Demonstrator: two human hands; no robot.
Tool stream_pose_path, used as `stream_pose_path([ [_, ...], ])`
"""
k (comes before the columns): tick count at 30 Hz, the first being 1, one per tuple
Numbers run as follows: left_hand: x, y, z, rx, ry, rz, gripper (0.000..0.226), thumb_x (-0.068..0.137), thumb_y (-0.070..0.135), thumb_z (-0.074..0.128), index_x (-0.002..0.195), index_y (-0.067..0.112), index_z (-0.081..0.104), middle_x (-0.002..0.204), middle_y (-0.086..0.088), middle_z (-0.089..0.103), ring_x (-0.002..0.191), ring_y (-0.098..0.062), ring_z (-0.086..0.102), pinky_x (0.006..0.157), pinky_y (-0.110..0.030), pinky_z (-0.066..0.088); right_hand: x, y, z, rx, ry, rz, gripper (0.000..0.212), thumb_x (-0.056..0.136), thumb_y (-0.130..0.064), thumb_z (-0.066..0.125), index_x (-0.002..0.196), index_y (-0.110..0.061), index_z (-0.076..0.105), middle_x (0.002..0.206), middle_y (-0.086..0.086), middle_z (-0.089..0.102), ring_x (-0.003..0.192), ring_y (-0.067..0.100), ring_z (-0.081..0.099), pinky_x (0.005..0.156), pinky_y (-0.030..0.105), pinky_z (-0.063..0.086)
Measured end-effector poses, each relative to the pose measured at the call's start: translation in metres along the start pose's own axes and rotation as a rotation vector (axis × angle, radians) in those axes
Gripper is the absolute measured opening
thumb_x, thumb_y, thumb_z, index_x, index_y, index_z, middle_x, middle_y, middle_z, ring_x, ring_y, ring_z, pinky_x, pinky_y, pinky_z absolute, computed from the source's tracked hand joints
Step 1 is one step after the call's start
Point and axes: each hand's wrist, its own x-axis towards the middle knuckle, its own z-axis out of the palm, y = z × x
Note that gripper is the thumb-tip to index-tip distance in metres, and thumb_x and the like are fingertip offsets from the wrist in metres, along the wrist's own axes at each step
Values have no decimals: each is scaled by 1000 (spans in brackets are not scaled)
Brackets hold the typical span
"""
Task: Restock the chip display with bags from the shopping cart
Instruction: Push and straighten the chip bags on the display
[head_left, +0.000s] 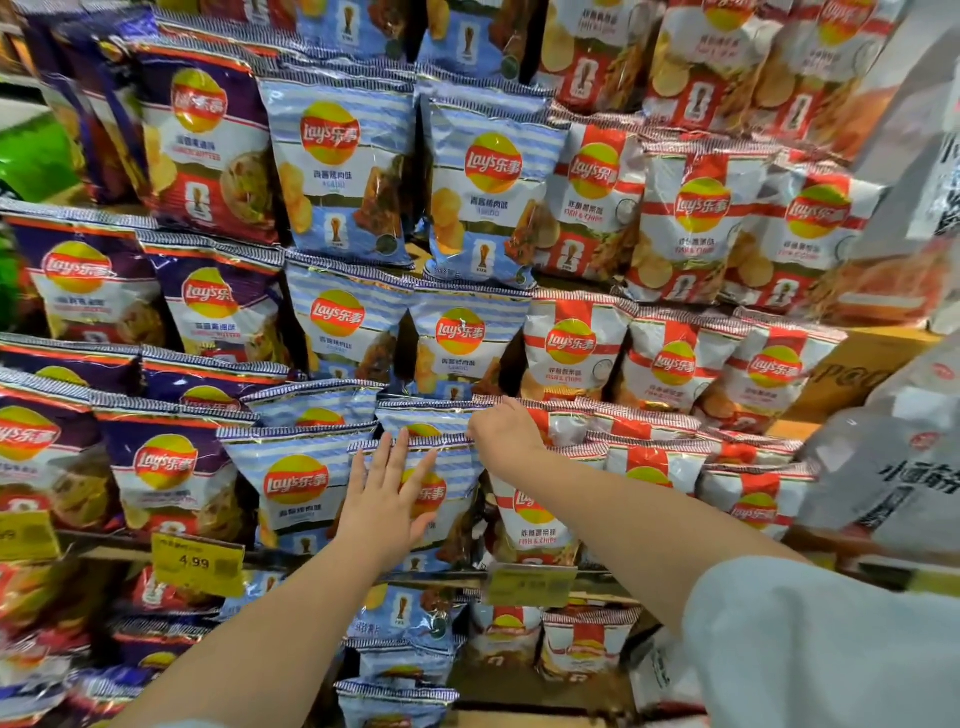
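Across a tiered shop shelf (322, 564) that fills the whole view, bags of Lay's crisps stand packed in overlapping rows, grouped in three colour bands: purple bags (166, 467) on the left, pale blue striped bags (343, 171) in the middle, red and white bags (696, 213) on the right. Two yellow price tags (197, 564) are clipped to the shelf edge in plain sight, one reading 4.99, and part of a third shows at the far left edge. Two bare forearms reach in from below. At the front of the middle band, one blue bag (447, 499) stands upright, long axis vertical, its crimped top seam uppermost and its printed face towards the camera. The left hand (387, 501) lies flat against that face, fingers straight and spread. The right hand (504, 436), fingers curled, pinches the bag's top right corner at the seam. White packets (904, 467) with dark lettering hang at the right edge, blurred.
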Motion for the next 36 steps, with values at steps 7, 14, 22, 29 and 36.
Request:
stream_pose_path([
  [7, 1, -22, 3, -128, 187, 43, 70, 97, 63, 4, 154, 26, -12, 161, -9, -12, 147, -26, -18, 115, -51, -6, -8, -3, 15, 84, 226, -52, 12, 87, -10, 62, 99, -7, 64, 103, 13, 62, 103, 34, 56, 93, 40, 43],
  [14, -31, -74, 10, -213, 129, -220, 85, 94, 67, 8, 151, 6, 21, 158, -19, 18, 150, -25, -6, 116, -46, -10, -23, -63, 46, 21, 406, -492, 54, 86, -36, 59, 133, -12, 54, 141, 9, 51, 130, 28, 47, 105, 44, 42],
  [22, -11, -112, 20, -125, 96, -123, 76, 95, 65, 12, 151, 16, 30, 156, -17, 14, 149, -25, 0, 114, -44, -15, -4, -91, 44, 19, 22, -350, 66, 98, -51, 11, 151, -20, -13, 152, -2, -29, 140, 22, -31, 114, 40, -22],
  [29, 1, -125, 24, -151, 129, -4, 76, 95, 63, 6, 146, 15, 36, 153, -18, 27, 149, -30, 3, 116, -50, -8, 9, -100, 27, 93, -84, -256, 93, 63, -67, -24, 147, -25, -20, 146, -10, -33, 136, 13, -32, 112, 37, -21],
  [36, -13, -132, 43, -134, 391, 139, 65, 85, 51, 33, 134, 16, 58, 162, -9, -3, 150, -28, -3, 115, -56, -3, 62, -132, -19, 251, 295, -276, 44, 98, -25, 39, 140, -12, 48, 146, 6, 46, 137, 27, 40, 113, 45, 28],
])
